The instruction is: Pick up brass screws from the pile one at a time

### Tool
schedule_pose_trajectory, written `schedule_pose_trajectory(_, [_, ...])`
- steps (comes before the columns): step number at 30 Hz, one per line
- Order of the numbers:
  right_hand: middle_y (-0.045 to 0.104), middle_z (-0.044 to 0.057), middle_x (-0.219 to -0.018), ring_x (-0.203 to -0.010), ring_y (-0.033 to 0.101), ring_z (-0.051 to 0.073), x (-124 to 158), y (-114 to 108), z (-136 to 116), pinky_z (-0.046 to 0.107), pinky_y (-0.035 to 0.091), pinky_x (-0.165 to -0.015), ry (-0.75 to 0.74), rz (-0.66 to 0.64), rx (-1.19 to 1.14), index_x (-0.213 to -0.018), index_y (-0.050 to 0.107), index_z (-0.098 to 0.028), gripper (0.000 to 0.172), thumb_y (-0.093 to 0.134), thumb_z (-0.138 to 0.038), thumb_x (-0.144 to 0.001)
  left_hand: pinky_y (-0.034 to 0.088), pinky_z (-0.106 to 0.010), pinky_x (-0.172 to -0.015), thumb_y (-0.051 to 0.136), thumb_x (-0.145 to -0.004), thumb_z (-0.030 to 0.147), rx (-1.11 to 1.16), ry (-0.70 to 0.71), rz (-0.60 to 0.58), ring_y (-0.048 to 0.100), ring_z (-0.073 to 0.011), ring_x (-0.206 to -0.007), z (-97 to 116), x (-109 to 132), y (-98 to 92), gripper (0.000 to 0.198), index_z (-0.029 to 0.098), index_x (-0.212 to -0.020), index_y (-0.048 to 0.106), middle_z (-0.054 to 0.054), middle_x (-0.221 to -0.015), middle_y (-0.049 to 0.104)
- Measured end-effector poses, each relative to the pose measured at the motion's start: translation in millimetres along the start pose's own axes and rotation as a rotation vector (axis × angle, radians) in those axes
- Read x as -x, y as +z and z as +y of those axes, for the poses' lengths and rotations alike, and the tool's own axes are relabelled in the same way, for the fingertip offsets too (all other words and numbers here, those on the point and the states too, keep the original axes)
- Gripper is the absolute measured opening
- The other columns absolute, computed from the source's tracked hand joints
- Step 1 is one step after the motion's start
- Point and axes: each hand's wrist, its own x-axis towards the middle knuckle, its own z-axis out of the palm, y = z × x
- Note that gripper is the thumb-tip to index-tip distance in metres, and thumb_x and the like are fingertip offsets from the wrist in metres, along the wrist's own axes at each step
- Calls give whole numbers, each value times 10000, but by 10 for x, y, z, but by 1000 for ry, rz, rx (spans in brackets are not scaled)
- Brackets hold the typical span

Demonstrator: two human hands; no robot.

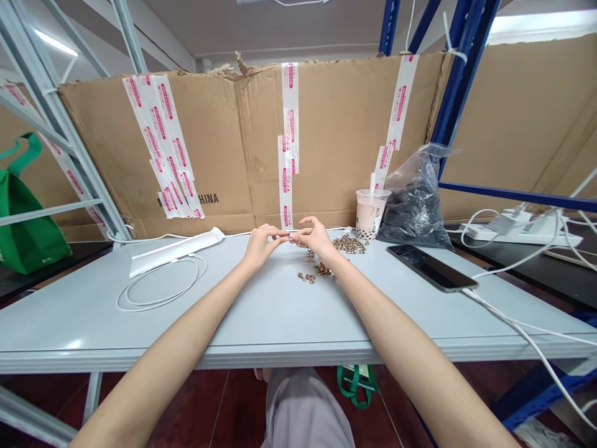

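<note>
The left hand (261, 246) and right hand (318, 239) are pinching close together above the pale table (261, 317), each grip narrow, fingertips nearly meeting; anything held is too small to tell. Brass screws (321, 270) are lying scattered just below the right hand, with a heap of screws (349, 244) beside it.

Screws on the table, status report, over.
Left hand, right hand pinched together, anything held too small to tell. Gold-coloured screws loose just ahead. Milk tea cup beyond, not in the way.
</note>
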Motion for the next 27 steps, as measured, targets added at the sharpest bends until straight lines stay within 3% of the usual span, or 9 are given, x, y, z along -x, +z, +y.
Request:
schedule_pose_trajectory(7, [654, -35, -640, -594, 627, 122, -3, 10, -8, 285, 522, -631, -19, 25, -77, -863, 352, -212, 505, 732, -214, -530, 394, -292, -728, 584, -786, 299, -65, 81, 50, 529, -172, -786, -17, -1, 0, 187, 231, -916, 699, -37, -840, 677])
schedule_pose_trajectory(15, [647, -26, -629, -597, 635, 121, 0, 8, -22, 280, 522, -637, 38, 17, -98, -872, 383, -198, 458, 726, -206, -570, 406, -291, -704, 620, -753, 316, -38, 54, 129, 534, -167, -718, 8, 11, 11, 160, 210, -828, 712, -43, -793, 689])
schedule_pose_trajectory(21, [638, -7, -632, -590, 629, 113, 23, 1, -39, 259, 510, -631, 73, -9, -45, -830, 461, -175, 335, 713, -214, -613, 408, -297, -711, 617, -751, 342, -38, 16, 98, 521, -167, -701, -2, 12, 14, 173, 216, -822, 712, -42, -796, 690])
schedule_pose_trajectory(27, [641, -7, -641, -610, 629, 108, 26, -5, -53, 269, 516, -680, 51, 2, -111, -802, 471, -171, 339, 732, -208, -589, 400, -289, -699, 624, -743, 350, -48, 27, 81, 504, -165, -694, 4, 16, 18, 187, 215, -842, 709, -35, -789, 688])
